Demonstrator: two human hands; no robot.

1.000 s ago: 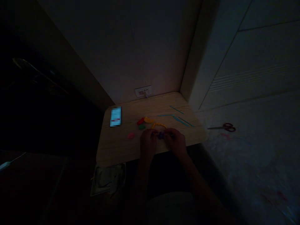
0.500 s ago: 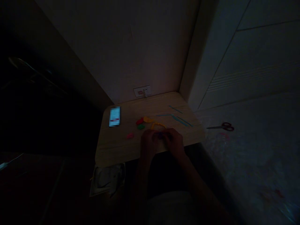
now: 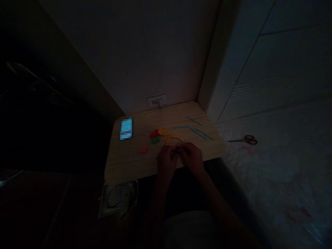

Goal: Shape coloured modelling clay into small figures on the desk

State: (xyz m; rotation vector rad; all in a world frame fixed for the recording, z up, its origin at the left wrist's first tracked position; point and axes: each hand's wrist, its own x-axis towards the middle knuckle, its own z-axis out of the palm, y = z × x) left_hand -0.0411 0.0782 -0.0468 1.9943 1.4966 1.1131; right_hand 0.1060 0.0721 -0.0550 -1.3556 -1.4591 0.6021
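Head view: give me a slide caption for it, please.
Left hand and right hand hold a purple piece near a yellow strip on a table.

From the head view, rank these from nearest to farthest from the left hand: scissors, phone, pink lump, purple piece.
Measured from the left hand:
1. Purple piece, just right, between it and the right hand
2. Pink lump, left, on the table
3. Phone, farther left, near the table's far-left corner
4. Scissors, right, beyond the table's edge
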